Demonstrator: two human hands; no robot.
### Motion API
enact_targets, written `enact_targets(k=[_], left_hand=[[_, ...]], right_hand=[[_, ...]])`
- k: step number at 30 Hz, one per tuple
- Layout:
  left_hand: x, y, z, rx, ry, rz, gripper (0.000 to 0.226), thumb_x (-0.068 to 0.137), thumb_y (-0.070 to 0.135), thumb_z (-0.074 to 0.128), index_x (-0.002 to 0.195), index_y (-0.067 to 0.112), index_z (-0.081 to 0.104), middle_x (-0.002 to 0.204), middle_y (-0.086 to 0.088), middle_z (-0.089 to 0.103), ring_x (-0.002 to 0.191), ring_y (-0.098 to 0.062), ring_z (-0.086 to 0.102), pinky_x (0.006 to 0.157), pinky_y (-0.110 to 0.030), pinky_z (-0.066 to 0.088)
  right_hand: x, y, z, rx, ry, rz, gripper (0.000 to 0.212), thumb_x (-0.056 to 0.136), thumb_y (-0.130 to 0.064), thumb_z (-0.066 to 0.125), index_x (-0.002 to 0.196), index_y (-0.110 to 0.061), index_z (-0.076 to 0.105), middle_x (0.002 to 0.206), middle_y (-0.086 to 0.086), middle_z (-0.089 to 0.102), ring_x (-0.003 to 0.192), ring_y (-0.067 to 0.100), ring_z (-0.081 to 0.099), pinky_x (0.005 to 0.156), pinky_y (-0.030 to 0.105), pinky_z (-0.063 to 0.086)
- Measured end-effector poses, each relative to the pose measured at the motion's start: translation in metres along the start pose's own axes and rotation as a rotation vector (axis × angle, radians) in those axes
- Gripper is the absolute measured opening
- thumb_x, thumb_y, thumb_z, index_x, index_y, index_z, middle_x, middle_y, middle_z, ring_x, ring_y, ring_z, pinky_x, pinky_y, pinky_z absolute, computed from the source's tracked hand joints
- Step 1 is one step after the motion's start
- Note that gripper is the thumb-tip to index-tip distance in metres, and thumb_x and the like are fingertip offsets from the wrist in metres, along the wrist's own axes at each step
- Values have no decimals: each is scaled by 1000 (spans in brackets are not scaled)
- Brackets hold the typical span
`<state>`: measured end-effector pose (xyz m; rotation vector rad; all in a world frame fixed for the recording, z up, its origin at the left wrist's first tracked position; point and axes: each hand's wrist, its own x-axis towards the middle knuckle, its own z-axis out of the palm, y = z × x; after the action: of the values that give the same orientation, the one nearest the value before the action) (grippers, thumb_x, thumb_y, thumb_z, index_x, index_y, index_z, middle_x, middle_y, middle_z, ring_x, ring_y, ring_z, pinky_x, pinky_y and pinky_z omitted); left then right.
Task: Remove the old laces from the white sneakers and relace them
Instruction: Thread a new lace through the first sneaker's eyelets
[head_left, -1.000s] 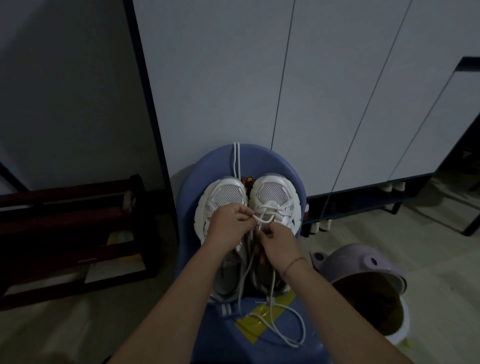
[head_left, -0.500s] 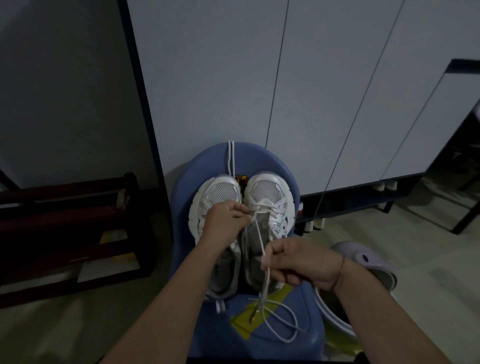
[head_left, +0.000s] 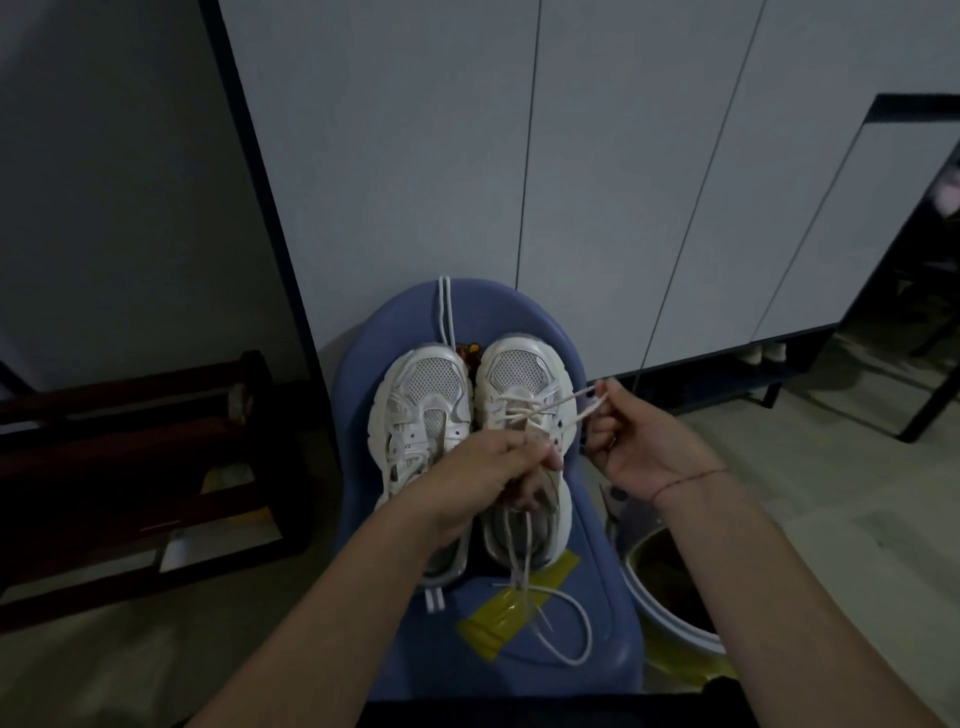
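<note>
Fingers of your left hand (head_left: 488, 467) and right hand (head_left: 641, 449) pinch the lace (head_left: 562, 399), likely limp and light; grip near its tip.

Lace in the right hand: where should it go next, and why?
Probably pull the lace a bit farther right: the right hand pinches it, it runs straight from the right shoe, and the left hand grips that shoe.

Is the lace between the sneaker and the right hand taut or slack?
Taut: the lace runs in straight lines from the sneaker to the right hand, which pinches it.
</note>
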<state>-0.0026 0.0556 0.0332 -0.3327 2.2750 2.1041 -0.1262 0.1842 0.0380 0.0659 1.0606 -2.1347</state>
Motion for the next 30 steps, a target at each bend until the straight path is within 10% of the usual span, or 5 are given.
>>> enact_targets(k=[10,17,23,30], left_hand=[[7,-4,-6,109,114,30,30,103,18,48,78,17,65,51,7,41,46,-2,36,56,-19,36],[7,-4,-26,86,166,19,32,104,23,43,88,12,69,50,9,37,47,-3,38,57,-17,42],[11,-7,-16,105,170,48,25,102,22,49,97,13,72,46,14,38,46,-1,36,52,-14,36],[11,-6,-15,128,175,10,30,104,20,44,92,13,70,50,10,41,46,1,40,53,-12,39]], right_hand=[[-5,27,9,-620,-110,-137,20,94,-6,51,84,-4,68,55,4,46,39,4,38,41,14,33],[11,-17,-11,80,161,-212,23,99,-10,40,82,-6,55,49,-2,51,34,-1,42,37,8,34],[2,19,6,-337,-42,108,13,94,-15,52,86,-12,63,54,-2,49,39,2,41,38,12,30],[13,19,5,-272,63,-121,21,97,-5,45,81,-2,60,58,2,45,36,0,38,38,10,31]])
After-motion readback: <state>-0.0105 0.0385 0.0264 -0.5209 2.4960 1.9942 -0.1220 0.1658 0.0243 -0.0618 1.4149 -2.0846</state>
